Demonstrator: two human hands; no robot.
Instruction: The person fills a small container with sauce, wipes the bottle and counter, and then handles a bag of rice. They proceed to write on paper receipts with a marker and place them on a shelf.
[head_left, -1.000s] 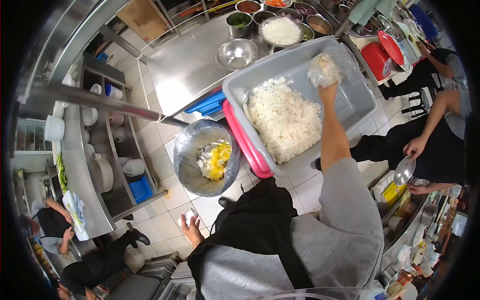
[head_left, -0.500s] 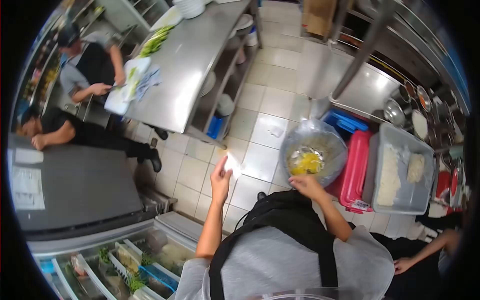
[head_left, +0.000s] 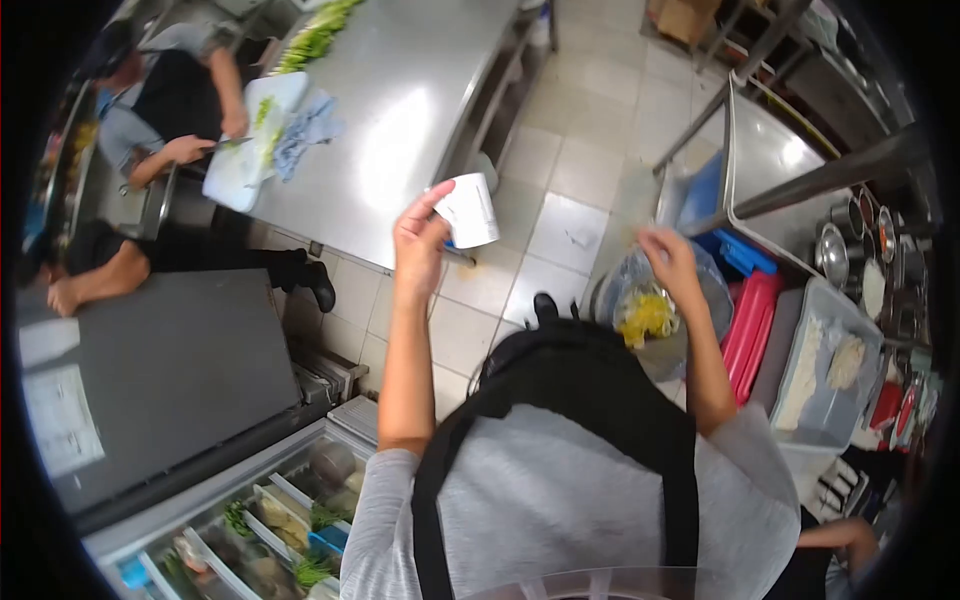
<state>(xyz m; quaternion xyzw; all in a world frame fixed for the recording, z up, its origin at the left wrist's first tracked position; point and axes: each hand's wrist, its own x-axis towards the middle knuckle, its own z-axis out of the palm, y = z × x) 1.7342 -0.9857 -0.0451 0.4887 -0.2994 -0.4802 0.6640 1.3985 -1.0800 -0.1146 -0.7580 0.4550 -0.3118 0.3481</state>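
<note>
My left hand [head_left: 420, 238] pinches a small white paper slip [head_left: 468, 210] with faint dark print, held up in front of the steel table's corner. My right hand [head_left: 668, 258] is raised over the far side of a bin lined with a clear bag [head_left: 705, 290]. Its fingers are curled together, and anything between them is too small to make out. Yellow scraps [head_left: 647, 318] lie inside the bin, below and left of my right hand.
At the steel table [head_left: 400, 90], a person cuts greens on a white board [head_left: 235, 180]. Another person leans on a grey counter [head_left: 180, 370]. Right of the bin are a red lid [head_left: 752, 335] and a grey tub [head_left: 808, 385]. Food compartments [head_left: 250, 530] lie lower left.
Both my hands have moved up and forward in the view. The slip now faces the camera more broadly. My right hand has gone from the bin's near edge to above its far side.
</note>
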